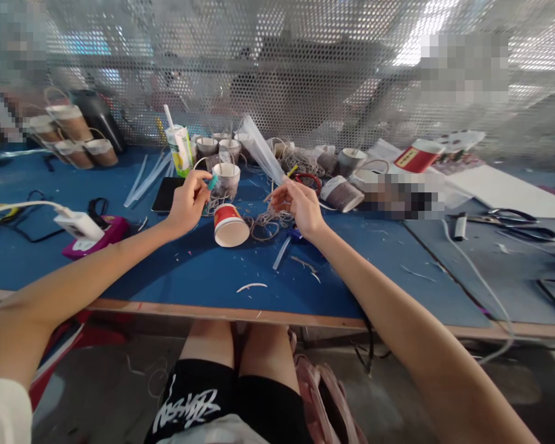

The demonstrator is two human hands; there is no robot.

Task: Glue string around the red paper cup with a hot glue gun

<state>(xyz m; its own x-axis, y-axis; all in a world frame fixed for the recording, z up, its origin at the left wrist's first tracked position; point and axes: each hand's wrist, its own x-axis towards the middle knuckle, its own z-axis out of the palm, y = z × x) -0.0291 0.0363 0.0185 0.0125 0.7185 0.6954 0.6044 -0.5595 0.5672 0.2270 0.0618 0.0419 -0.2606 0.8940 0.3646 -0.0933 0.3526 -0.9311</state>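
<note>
My left hand (pixel 187 205) pinches a small teal piece (pixel 213 182) between thumb and fingertips; its exact kind is too small to make out. Just in front of that hand, a red and white paper cup (pixel 231 229) lies on its side, mouth towards me. Behind the teal piece stands a cup wrapped in greyish material (pixel 226 179) with a cord handle. My right hand (pixel 298 203) hovers over tangled twine (pixel 268 225), its fingers loosely bent and apart. A bundle of long translucent sticks (pixel 264 151) reaches up just behind it; whether the fingers touch it is unclear.
Several wrapped cups stand along the perforated metal screen (pixel 305 80). At left are a drink carton (pixel 179 151), a black phone (pixel 166 194) and a purple power strip (pixel 97 237). Scissors (pixel 513 221) and a white cable (pixel 478 277) lie at right. Scraps dot the blue table (pixel 203 277).
</note>
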